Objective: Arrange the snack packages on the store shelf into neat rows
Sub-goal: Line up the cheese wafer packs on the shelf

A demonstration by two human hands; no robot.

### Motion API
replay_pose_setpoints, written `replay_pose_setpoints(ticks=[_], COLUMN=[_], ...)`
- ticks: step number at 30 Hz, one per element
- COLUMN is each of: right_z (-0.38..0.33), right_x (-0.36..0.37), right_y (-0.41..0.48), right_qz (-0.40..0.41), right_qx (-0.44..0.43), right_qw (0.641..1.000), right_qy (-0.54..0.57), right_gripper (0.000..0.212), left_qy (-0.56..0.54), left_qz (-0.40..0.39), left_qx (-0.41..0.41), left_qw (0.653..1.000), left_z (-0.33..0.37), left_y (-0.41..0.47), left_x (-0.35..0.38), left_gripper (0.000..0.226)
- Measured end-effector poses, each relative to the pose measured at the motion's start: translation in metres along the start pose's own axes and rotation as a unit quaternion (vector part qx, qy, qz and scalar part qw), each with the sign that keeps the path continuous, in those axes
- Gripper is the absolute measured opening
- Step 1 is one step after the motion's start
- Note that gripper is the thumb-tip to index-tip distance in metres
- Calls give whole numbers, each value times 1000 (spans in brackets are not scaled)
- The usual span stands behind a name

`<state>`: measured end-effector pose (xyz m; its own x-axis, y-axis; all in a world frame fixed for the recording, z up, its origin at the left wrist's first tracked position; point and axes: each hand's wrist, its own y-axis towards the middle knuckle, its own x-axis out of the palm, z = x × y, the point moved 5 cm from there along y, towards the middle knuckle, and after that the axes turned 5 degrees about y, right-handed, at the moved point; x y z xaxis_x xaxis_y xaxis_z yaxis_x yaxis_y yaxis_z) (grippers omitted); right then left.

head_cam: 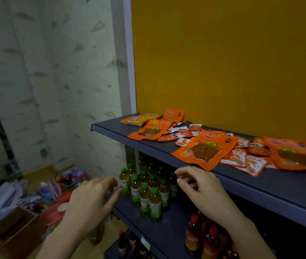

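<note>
The glossy orange foil snack packages [204, 149] lie scattered and overlapping on the dark grey metal shelf [279, 186]. Large flat pouches sit over small red-and-white crinkled sachets [251, 163]. No rows are formed, so the arranging seems wholly ahead. The right hand [200, 189] hovers near the shelf's front edge, with the left hand [92, 199] lower. Both are loosely curled and empty. Green-capped plastic bottles [144, 191] stand beneath.

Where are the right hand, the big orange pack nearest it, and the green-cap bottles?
right hand [202, 191]: head view, back of the hand.
big orange pack [204, 149]: head view, its clear window.
green-cap bottles [155, 207]: head view, front bottle's label.
</note>
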<state>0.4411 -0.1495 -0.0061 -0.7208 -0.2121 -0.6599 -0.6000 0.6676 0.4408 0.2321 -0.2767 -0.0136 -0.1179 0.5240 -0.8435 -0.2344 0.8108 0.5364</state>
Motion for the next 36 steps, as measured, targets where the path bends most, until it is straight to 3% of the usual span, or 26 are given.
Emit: replay_pose_setpoints(ticks=[5, 16, 25, 29, 32, 36], right_z=[5, 20, 41, 43, 44, 51], right_x=[27, 72, 100, 103, 101, 98], right_y=[63, 225, 305, 332, 356, 391], right_qz=[14, 63, 84, 106, 117, 126], right_qx=[-18, -14, 53, 101, 152, 201], right_qw=[1000, 995, 984, 970, 954, 937], right_qy=[-21, -73, -151, -193, -229, -258], right_gripper=[22, 25, 29, 29, 29, 30], left_qy=[-2, -27, -101, -158, -166, -210], left_qz=[10, 80, 104, 27, -76, -230], left_qx=[3, -81, -77, -66, -35, -16], left_qw=[1000, 993, 986, 985, 983, 950], left_z=[-33, -129, -199, -219, -223, -213], left_y=[44, 186, 293, 358, 404, 442], left_x=[40, 91, 152, 189, 219, 255], left_gripper=[20, 24, 29, 43, 58, 77])
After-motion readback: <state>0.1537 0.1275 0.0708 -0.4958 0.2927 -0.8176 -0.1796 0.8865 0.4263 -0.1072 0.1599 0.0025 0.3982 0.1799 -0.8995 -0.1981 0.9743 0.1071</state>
